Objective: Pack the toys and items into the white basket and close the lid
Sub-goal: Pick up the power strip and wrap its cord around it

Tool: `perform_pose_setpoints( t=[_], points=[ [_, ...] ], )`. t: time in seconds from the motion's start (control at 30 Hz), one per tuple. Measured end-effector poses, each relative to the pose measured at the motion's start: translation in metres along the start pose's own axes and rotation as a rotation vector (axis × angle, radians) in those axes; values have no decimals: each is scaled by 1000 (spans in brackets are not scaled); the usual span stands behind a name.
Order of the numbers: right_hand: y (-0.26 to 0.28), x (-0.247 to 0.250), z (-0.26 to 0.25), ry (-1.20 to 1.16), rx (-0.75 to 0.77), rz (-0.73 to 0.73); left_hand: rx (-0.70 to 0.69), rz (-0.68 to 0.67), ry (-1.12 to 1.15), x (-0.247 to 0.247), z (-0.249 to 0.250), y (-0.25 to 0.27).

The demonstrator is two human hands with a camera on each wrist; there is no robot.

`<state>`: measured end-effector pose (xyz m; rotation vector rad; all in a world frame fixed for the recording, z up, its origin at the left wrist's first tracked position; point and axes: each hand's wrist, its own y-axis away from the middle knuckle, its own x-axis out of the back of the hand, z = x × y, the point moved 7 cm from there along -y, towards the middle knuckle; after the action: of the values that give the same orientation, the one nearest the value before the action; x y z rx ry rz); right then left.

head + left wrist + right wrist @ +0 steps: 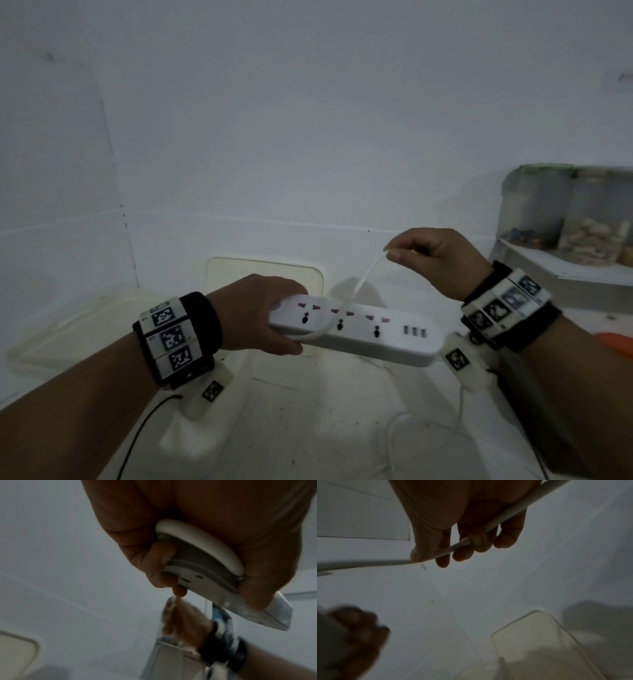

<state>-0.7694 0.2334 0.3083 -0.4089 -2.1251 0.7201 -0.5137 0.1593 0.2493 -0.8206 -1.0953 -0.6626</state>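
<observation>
We hold the white power strip point(356, 330) at the centre of the head view, just above the white basket point(308, 411), which fills the lower middle of the frame. Our left hand point(260, 315) grips its rounded end, fingers curled underneath. Our right hand point(435, 257), to the upper right of the strip, pinches the white cord point(359, 284), which loops down across the sockets. We judge the step to be winding the cord round the strip. To do it well, we should keep the cord taut, lay each turn snug beside the last, and tuck the loose end before lowering it. The pale lid point(233, 270) stands behind, and clear containers point(561, 212) sit on a shelf at the right edge.
</observation>
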Motion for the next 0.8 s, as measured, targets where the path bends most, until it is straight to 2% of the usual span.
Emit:
perform_pose_setpoints(
  t=[0.13,0.23,0.33,0.43,0.5,0.6,0.67,0.8],
  points=[
    [-1,-64,33,-218,-200,-229,-102,155,249,27,36,-1],
    [27,-120,31,-301,-403,-285,-45,307,283,35,32,-8],
    [66,-166,-3,-419,-421,-524,114,416,201,29,6,-17],
    [111,-173,-17,-342,-402,-725,212,445,16,24,-23,-20],
    [130,-164,-25,-343,-382,-798,265,413,-118,25,-44,-19],
    [124,-127,-30,-445,-411,-704,309,244,-239,17,-71,-15],
    [107,-95,-26,-376,-399,-586,290,131,-248,7,-78,-9],
    [61,-29,-35,-85,-140,-323,207,59,-236,-7,-72,1]
  ],
)
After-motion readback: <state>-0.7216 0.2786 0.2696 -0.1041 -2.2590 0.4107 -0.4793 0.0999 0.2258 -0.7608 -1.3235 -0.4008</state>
